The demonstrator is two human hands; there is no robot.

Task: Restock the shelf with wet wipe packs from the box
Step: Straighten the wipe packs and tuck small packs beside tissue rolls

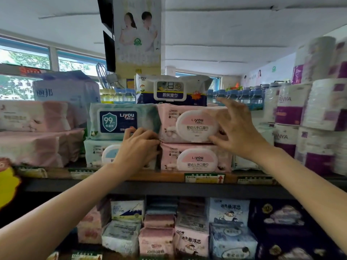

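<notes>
On the shelf (169, 177), two pink wet wipe packs are stacked, the upper pink pack (189, 123) over the lower pink pack (195, 158). The upper one's right end is touched by the right hand (236, 128), fingers spread and released. The left hand (139, 147), fingers curled, is pressed against the teal pack (120, 121) beside it.

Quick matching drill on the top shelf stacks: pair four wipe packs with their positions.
1. green 99% pack
2. upper pink pack
3. lower pink pack
4. kitchen wipes pack

A. topmost, on the stacks
B. bottom right
C. upper left, above the left hand
D. under the open right hand

Pairs: 1-C, 2-D, 3-B, 4-A
</notes>
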